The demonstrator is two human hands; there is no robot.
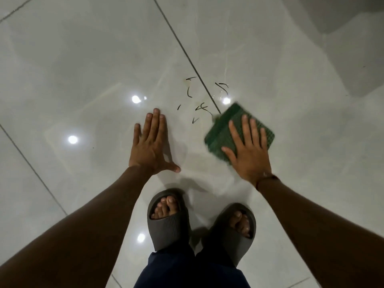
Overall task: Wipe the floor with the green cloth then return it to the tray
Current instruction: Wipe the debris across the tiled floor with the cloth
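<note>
Wipe step under way; right hand (pixel 248 154) flat, fingers (pixel 245 123) spread and pressing the green cloth (pixel 220 129) onto the floor (pixel 83 59), not pinching it; cloth folded, blurred, right of centre, just right of the grout line (pixel 187 53); left hand (pixel 150 142) released, palm down on the tile, holding nothing; dark debris bits (pixel 199 107) lie just far-left of the cloth, unswept; next move likely calls for a leftward sweep over them; tray not in view; grey slippers (pixel 168 223) near.
</note>
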